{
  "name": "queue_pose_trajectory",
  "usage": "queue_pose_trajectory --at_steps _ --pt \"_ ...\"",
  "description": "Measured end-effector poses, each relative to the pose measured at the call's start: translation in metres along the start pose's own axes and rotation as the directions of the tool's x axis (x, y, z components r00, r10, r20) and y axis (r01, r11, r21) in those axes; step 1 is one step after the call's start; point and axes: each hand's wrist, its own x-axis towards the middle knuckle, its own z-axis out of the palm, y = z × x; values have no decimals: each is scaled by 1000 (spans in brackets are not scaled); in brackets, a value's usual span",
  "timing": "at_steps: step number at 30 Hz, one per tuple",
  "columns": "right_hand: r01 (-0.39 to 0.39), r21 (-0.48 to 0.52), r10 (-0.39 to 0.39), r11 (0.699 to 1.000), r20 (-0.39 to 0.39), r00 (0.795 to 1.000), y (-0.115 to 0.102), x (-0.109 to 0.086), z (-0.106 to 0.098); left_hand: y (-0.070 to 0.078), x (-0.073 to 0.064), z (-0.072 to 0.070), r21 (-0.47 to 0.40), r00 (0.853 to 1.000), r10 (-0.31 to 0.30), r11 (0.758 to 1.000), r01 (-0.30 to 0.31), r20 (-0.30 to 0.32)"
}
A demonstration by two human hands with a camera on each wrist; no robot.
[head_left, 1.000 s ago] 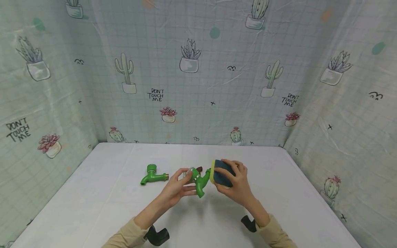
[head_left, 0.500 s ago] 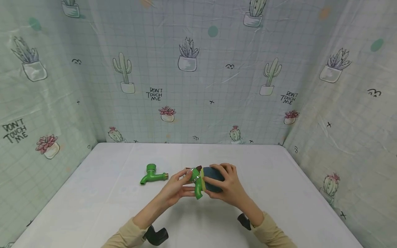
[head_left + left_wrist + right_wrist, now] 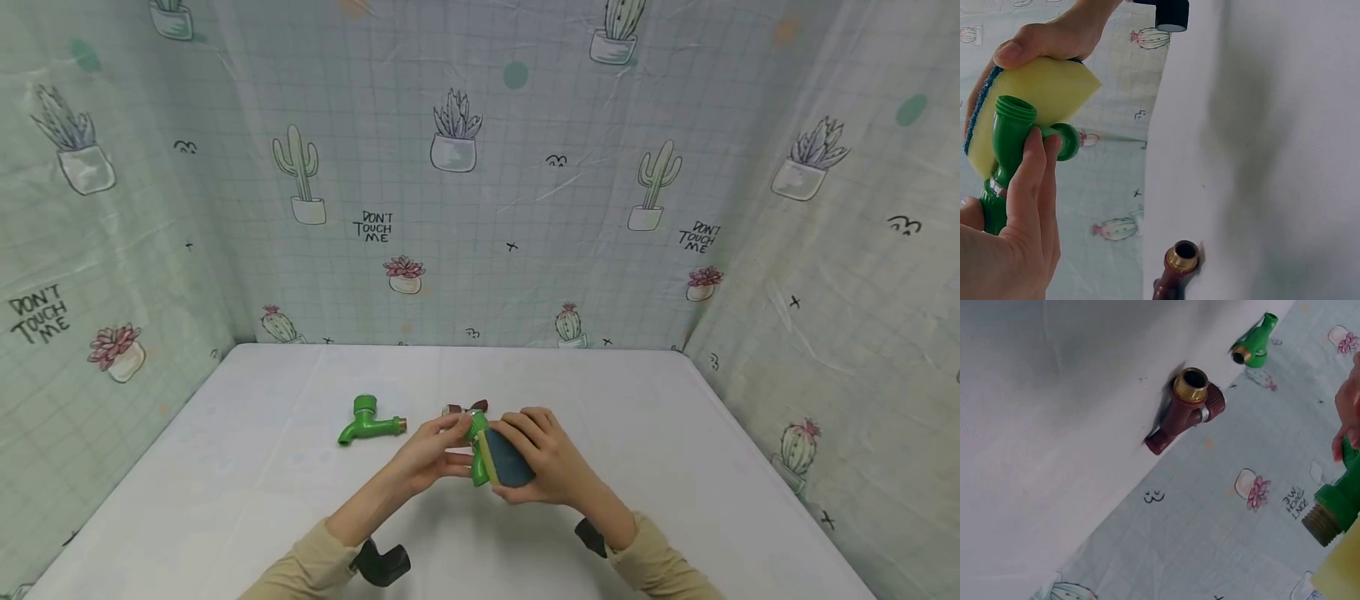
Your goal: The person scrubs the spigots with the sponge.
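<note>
A green tap (image 3: 478,472) is held above the white table in my left hand (image 3: 426,457), gripped between thumb and fingers. My right hand (image 3: 551,462) grips a sponge (image 3: 508,458) with a dark blue scouring side and a yellow side. The yellow face lies against the tap's body, as the left wrist view shows with the sponge (image 3: 1054,87) behind the green spout (image 3: 1013,125). In the right wrist view the tap's threaded inlet (image 3: 1322,525) sticks out beside the sponge's yellow edge. In the head view, the sponge hides part of the tap.
Another green tap (image 3: 367,425) lies on the table (image 3: 285,467) to the left. Behind my hands lies a dark red tap (image 3: 1179,412) with a brass thread. Black devices (image 3: 381,565) are worn at both wrists. A cactus-print curtain (image 3: 480,200) surrounds the table.
My right hand has brought the sponge left and slightly down, from the tap's right end onto its body. The left hand stays nearly in place, with the tap turned a little.
</note>
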Motion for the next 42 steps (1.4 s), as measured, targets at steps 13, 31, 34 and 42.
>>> queue_pose_trajectory --at_steps 13,31,34,42 --pt "-28 -160 31 987 16 999 21 -12 -7 3 0 -6 -114 997 -60 992 54 -49" --pt "-214 -55 219 975 139 966 12 3 -17 2 -4 -8 11 998 3 1000 -4 55" --pt "-192 -55 199 980 185 962 6 11 -16 3 -5 -6 49 995 35 998 -39 89" --pt "-205 -181 244 962 229 942 15 6 -16 1 -7 -4 106 995 64 992 -71 75"
